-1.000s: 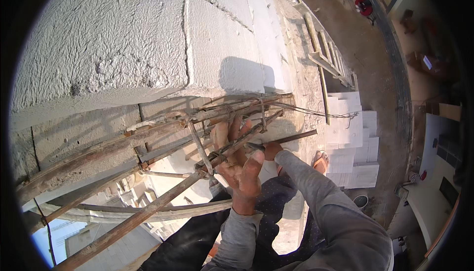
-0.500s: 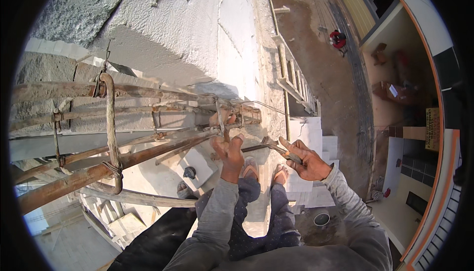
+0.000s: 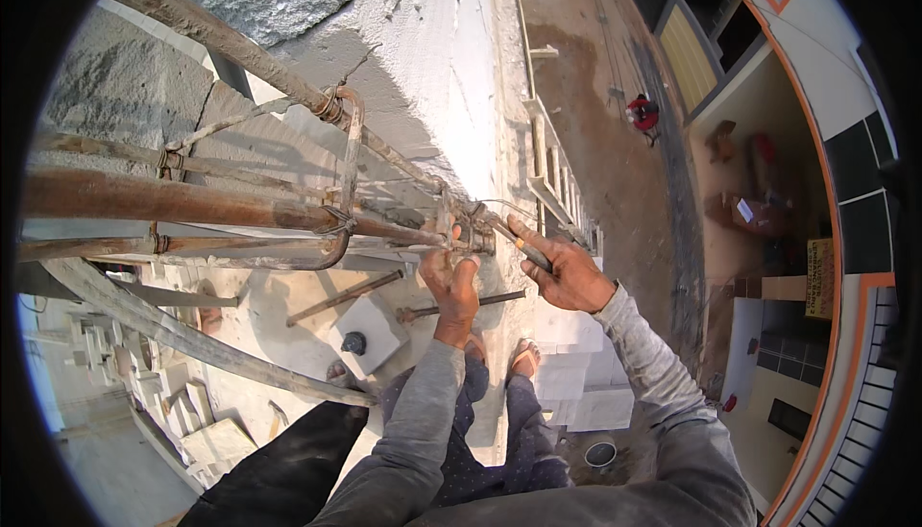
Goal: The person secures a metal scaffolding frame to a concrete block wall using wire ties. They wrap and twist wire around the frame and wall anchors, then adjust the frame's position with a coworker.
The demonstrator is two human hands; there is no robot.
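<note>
A rusty rebar cage (image 3: 182,202), tied with wire and bent stirrups (image 3: 353,143), reaches in from the left and narrows towards my hands. My left hand (image 3: 451,298) is curled closed at its narrow end, against the lower bar. Skin-coloured fingers show between the bars just above; whose they are I cannot tell. In my right hand (image 3: 576,279) are metal pincers (image 3: 534,256), their jaws at the end of the cage beside a thin loop of tie wire (image 3: 501,202). The jaws' exact bite is too small to make out.
A pale block wall (image 3: 423,56) rises ahead. A wooden ladder (image 3: 552,157) leans on the right, above a lower yard where a person in red (image 3: 642,114) sits. Below lie a white block (image 3: 370,337) and a metal rod (image 3: 499,300). Another person's dark-trousered leg (image 3: 274,469) is at lower left.
My right hand has moved up and left, bringing the pincers to the cage's end. The view has shifted, so the cage appears turned. My left hand stays at the bars.
</note>
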